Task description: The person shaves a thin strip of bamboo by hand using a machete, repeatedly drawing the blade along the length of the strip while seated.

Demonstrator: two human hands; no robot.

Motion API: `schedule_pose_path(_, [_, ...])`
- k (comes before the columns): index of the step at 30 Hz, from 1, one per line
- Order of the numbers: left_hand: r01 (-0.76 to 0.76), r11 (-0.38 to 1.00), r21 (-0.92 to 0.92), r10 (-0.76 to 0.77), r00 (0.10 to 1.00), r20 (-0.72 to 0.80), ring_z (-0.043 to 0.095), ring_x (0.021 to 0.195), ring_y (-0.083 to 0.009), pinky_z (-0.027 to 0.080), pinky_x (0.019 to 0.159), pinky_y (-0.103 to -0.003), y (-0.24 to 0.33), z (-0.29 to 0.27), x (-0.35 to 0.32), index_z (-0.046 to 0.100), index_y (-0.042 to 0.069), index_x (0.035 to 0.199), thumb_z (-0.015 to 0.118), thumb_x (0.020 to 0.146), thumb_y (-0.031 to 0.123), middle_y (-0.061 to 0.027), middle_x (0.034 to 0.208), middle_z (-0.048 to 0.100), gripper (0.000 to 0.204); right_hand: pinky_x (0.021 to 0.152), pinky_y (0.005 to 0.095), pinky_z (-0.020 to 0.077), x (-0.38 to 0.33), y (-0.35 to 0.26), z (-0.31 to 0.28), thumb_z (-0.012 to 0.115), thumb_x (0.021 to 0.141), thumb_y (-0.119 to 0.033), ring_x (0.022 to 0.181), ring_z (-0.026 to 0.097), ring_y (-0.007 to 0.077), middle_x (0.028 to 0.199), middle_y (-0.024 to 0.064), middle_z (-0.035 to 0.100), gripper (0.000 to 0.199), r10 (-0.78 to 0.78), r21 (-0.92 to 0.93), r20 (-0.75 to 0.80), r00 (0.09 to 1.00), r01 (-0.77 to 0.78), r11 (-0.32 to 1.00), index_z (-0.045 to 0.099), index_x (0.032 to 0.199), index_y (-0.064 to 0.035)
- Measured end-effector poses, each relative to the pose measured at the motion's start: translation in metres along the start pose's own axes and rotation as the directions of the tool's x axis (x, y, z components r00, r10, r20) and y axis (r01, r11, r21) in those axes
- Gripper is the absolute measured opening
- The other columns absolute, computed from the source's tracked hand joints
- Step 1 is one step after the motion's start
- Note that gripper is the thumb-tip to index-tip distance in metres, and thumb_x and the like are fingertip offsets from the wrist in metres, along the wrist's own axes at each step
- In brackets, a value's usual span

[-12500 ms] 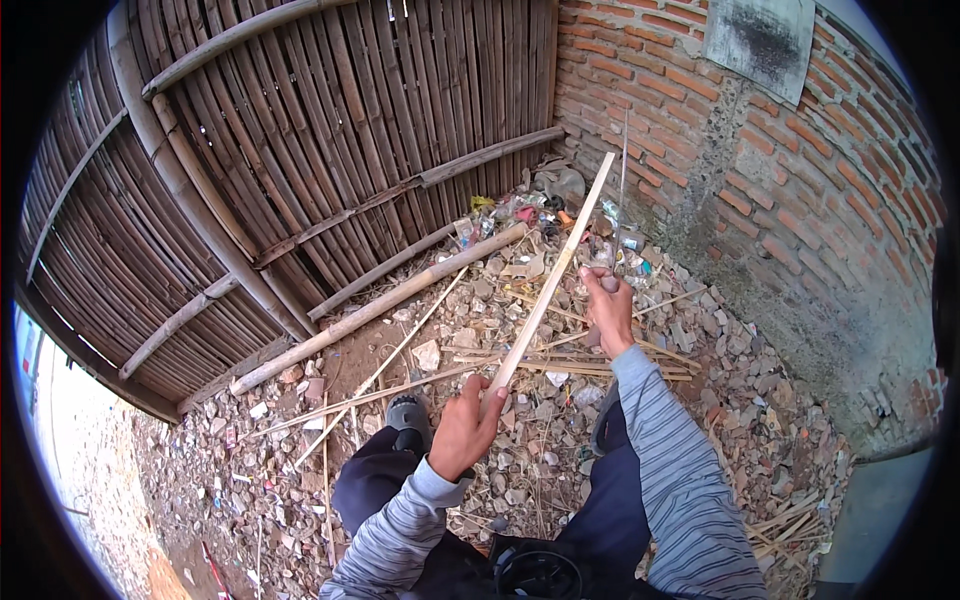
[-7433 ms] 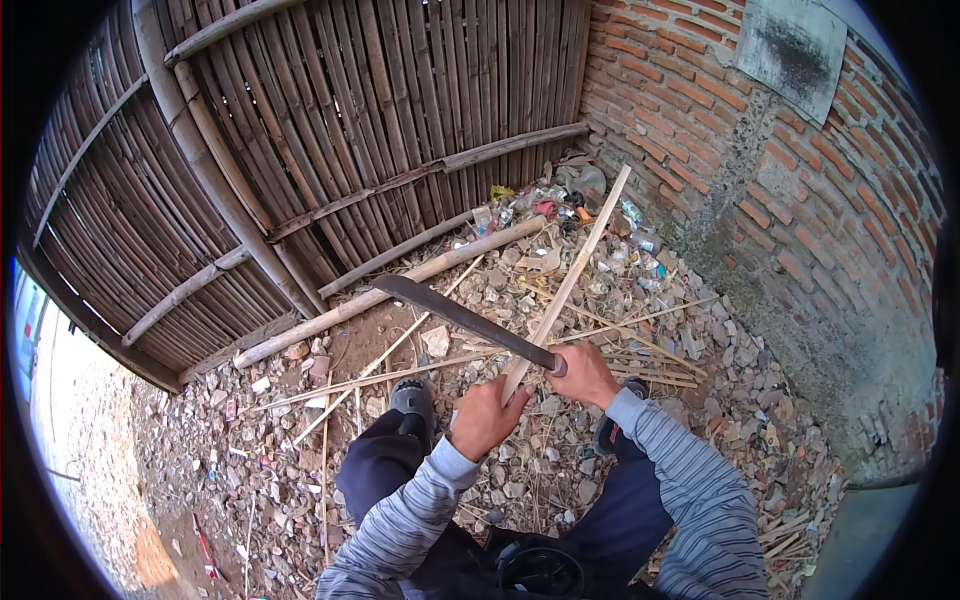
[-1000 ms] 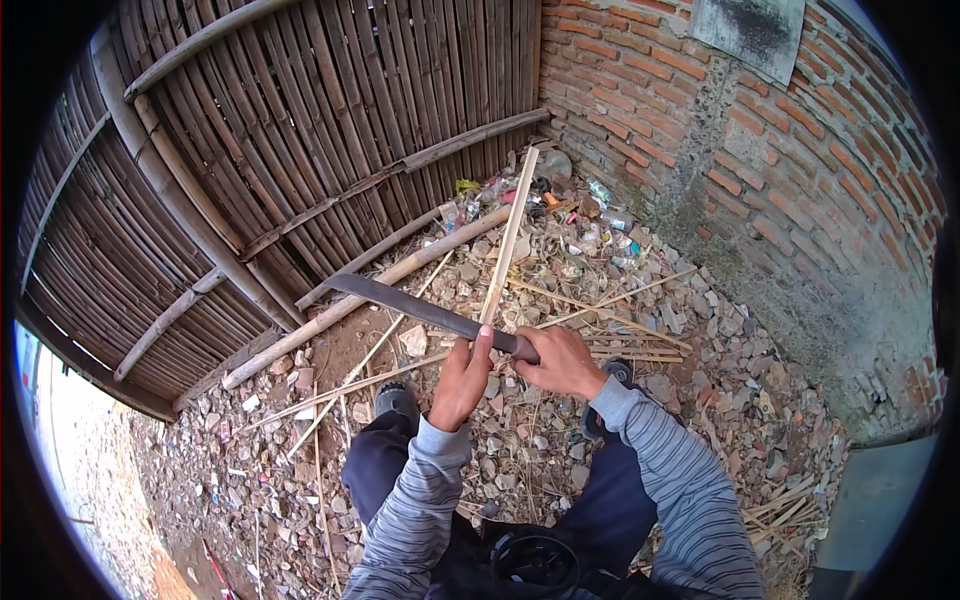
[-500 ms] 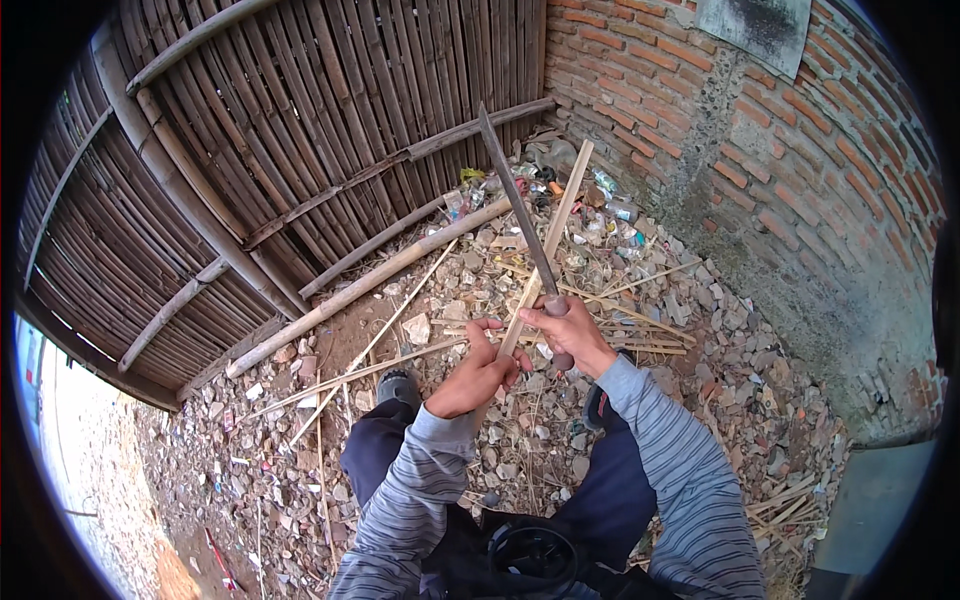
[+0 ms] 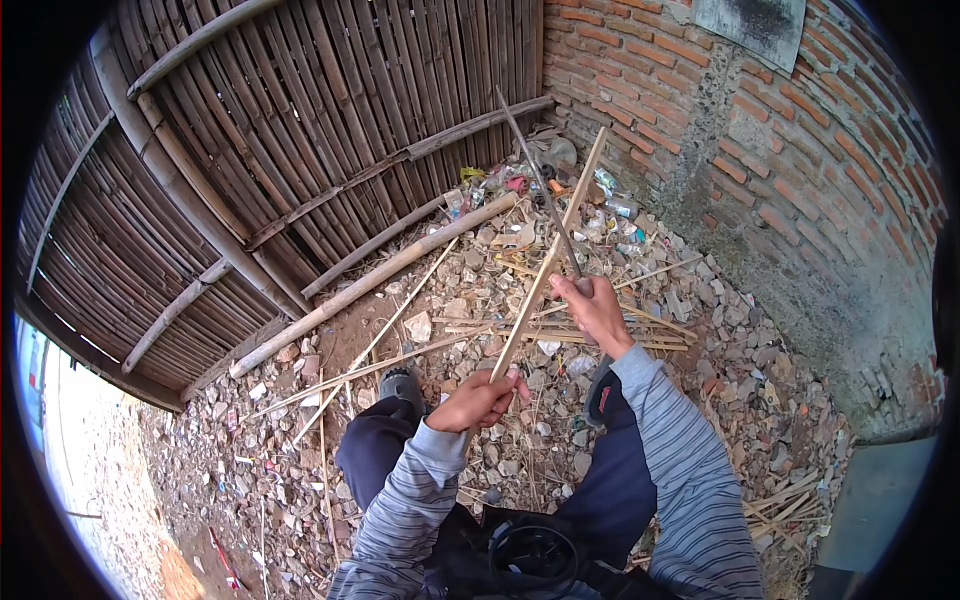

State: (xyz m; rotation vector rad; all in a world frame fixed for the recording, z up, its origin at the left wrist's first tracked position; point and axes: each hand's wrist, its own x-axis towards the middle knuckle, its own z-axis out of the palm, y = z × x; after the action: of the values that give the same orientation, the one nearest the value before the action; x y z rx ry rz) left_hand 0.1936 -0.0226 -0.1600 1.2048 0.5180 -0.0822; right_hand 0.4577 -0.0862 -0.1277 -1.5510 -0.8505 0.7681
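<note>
My left hand [image 5: 482, 400] is closed round the lower end of a pale bamboo strip [image 5: 549, 262], which slants up and away to the right. In my right hand [image 5: 595, 312] is the handle of a long machete [image 5: 537, 171]. Its dark blade points up and to the left, turned nearly edge-on to my view. Blade and strip cross a little beyond my right hand; I cannot tell whether they touch there. My fingers hide most of the machete's handle.
More bamboo strips [image 5: 640, 335] lie on the stony ground [image 5: 290, 480] ahead, with others at lower right. A bamboo pole [image 5: 375, 287] rests along the slatted bamboo wall [image 5: 400, 70]. Litter [image 5: 615, 205] gathers in the corner by the brick wall [image 5: 800, 150]. My feet stand either side.
My left hand has drawn back toward me along with the strip. My right hand has moved slightly forward and right, and the machete's blade has turned from showing its flat to nearly edge-on.
</note>
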Motion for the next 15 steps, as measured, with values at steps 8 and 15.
schedule_pose_path(8, [-0.211, 0.955, 0.210, 0.277, 0.887, -0.369, 0.036, 0.044, -0.0067, 0.028, 0.043, -0.028, -0.028, -0.016, 0.031, 0.066, 0.004, 0.102, 0.053, 0.110, 0.035, 0.0057, 0.059, 0.042, 0.034, 0.046, 0.0403, 0.0403, -0.036, 0.028, 0.019, 0.061, 0.096, -0.067, 0.043, 0.053, 0.0225, 0.049, 0.0063, 0.050, 0.067, -0.338, -0.587, 0.237, 0.911, 0.411, 0.697, 0.067, 0.071, -0.0055])
schedule_pose_path(15, [-0.267, 0.808, 0.526, 0.472, 0.827, -0.306, 0.053, 0.073, -0.0100, 0.047, 0.064, -0.032, -0.029, -0.008, 0.033, 0.068, 0.000, 0.110, 0.076, 0.082, 0.008, -0.0003, 0.085, 0.063, 0.030, 0.049, 0.0453, 0.0433, -0.059, 0.025, 0.046, 0.059, 0.094, -0.071, 0.046, 0.057, 0.0331, 0.051, 0.0099, 0.052, 0.069, -0.327, -0.653, 0.383, 0.864, 0.503, 0.566, 0.060, 0.070, -0.0057])
